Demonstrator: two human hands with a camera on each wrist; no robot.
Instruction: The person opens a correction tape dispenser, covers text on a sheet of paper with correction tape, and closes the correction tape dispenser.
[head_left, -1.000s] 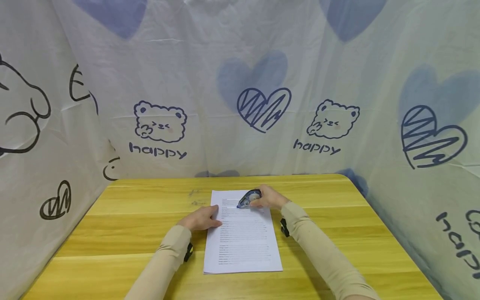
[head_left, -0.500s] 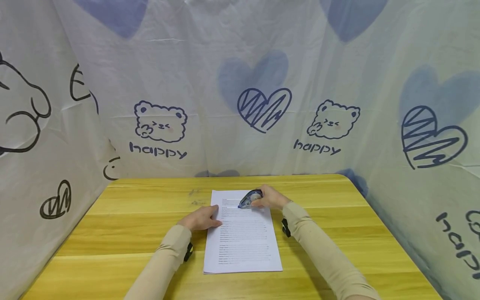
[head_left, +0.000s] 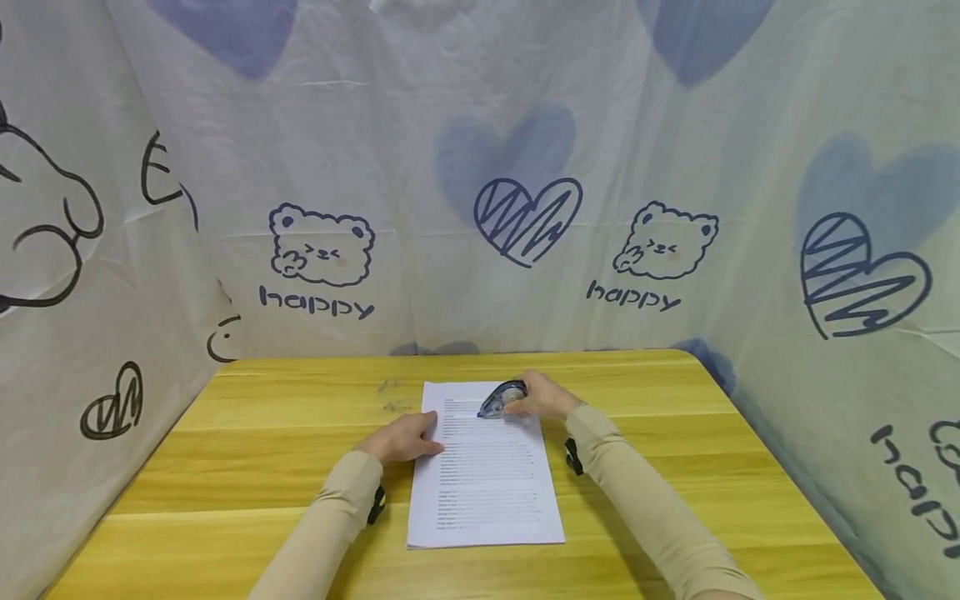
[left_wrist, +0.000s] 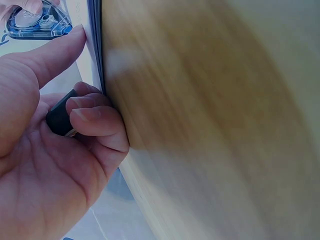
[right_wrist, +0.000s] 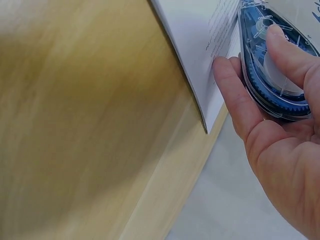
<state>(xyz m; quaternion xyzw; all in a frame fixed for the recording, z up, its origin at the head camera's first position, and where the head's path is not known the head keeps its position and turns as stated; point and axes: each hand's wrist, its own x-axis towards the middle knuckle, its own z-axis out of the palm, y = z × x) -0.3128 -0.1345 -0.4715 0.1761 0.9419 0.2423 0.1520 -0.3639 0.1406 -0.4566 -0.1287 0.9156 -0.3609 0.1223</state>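
My right hand (head_left: 545, 395) grips a correction tape (head_left: 503, 400) with a clear, dark-blue teardrop case. Its tip points left and meets the upper part of a printed paper stack (head_left: 495, 483). In the right wrist view the thumb lies along the case (right_wrist: 280, 75) and other fingers support it from the far side. My left hand (head_left: 405, 437) rests at the stack's left edge, thumb on the top sheet. Seen from the left wrist, its curled fingers hold a small dark cap-like piece (left_wrist: 61, 117) against the palm. Most of that piece is hidden.
The paper stack lies on a yellow wood-grain table (head_left: 247, 467). White cloth (head_left: 420, 167) printed with hearts and bears hangs behind the table and on both sides. Each wrist carries a small black device (head_left: 377, 505).
The correction tape's tip has shifted very slightly to the right along a text line, with my right hand. My left hand and the paper stay in place.
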